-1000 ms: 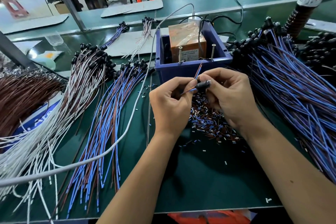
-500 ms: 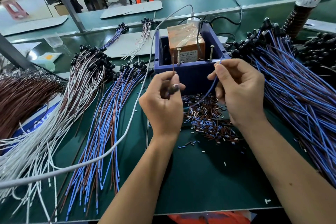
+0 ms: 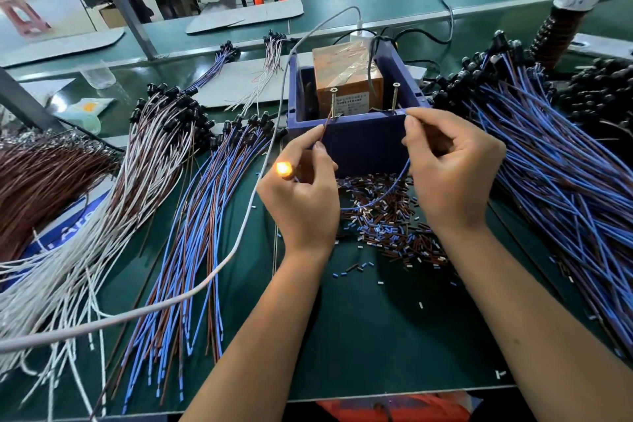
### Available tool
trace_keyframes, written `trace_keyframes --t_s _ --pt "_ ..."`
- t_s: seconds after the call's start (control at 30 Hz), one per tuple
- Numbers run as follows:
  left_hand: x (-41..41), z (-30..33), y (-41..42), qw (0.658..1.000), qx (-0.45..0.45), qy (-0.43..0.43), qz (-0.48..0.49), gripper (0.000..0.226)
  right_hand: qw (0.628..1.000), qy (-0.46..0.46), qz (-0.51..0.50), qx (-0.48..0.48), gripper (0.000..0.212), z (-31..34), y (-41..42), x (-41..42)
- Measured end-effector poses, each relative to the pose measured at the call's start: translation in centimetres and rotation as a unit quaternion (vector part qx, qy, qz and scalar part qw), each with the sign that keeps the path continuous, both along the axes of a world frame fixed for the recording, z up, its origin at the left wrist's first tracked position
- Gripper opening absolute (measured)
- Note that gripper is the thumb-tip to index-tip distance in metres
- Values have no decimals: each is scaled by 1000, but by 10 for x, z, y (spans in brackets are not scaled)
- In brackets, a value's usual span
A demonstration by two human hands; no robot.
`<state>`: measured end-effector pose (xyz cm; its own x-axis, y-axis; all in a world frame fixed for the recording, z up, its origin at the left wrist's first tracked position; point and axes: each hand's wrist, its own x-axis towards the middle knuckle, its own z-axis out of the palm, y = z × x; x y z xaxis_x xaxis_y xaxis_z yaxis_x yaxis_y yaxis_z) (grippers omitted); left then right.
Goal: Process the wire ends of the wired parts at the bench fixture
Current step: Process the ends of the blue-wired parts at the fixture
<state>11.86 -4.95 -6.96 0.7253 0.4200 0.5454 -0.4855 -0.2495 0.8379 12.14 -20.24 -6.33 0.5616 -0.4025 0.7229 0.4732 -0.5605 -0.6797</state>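
Orange glow on the lamp part [image 3: 284,169] in our left hand [image 3: 301,188]; it points left, away from the fixture. L fingers pinch its brown lead [image 3: 324,128] up to the left screw [image 3: 333,102] of the blue box [image 3: 363,144]. R hand [image 3: 448,171] pinches the blue lead [image 3: 390,190] near the right screw [image 3: 395,97]; the lead sags btw both hands.

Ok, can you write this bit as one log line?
left hand: brown wire on left screw | right hand: blue wire at right screw | lamp: lit

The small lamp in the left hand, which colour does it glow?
Orange-yellow: the lamp glows in the left hand, seen in the head view.
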Motion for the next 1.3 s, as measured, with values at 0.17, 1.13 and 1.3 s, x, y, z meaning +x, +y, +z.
trace_keyframes --t_s 0.17,1.13,1.3 --pt "-1 1 -1 1000 -9 10 -4 22 1000 1 5 0 19 1 1 2" --pt "1 107 -218 733 -189 378 -533 28 951 121 -251 -136 37 65 -177 -99" --pt "18 108 -234 678 -305 407 -531 41 973 37 -221 -62 36 73 -187 -115"
